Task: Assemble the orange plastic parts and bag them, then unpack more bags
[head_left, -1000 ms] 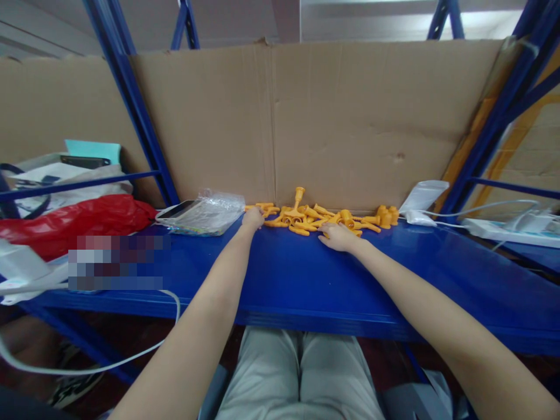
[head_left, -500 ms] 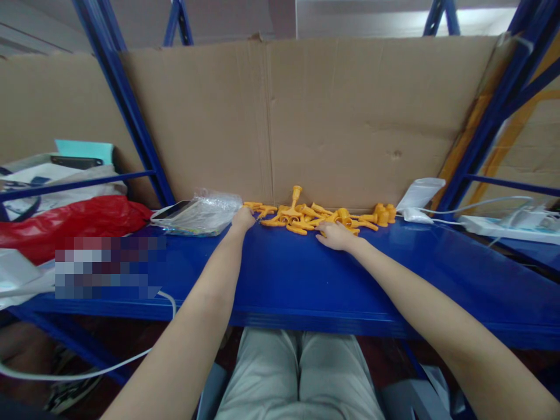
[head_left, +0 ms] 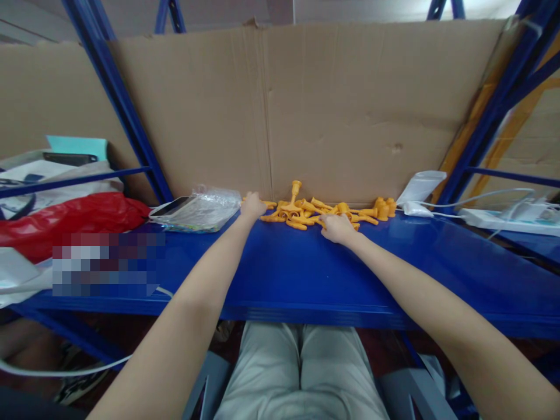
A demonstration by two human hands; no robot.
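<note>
Orange plastic pieces [head_left: 290,211] lie in a low heap against the cardboard at the back of the blue shelf. One stemmed, flared piece [head_left: 295,189] stands upright in the heap. At the heap's left end is my left hand [head_left: 254,205], closed over the pieces there; whatever its fingers hold is hidden. My right hand [head_left: 339,228] is closed at the front right of the heap, its curled fingers against an orange piece. Short, thick orange cylinders [head_left: 384,209] stand together at the right end.
A clear plastic bag [head_left: 205,209] with flat items lies left of the heap. Farther left are a red bag [head_left: 74,219] and papers. White packaging [head_left: 420,195] and a cabled power strip [head_left: 507,221] sit to the right. A cardboard sheet [head_left: 341,111] walls off the back, between blue posts.
My left hand has shifted right and slightly up onto the heap's left end. My right hand's fingers have drawn together at the pieces. The view has tilted slightly.
</note>
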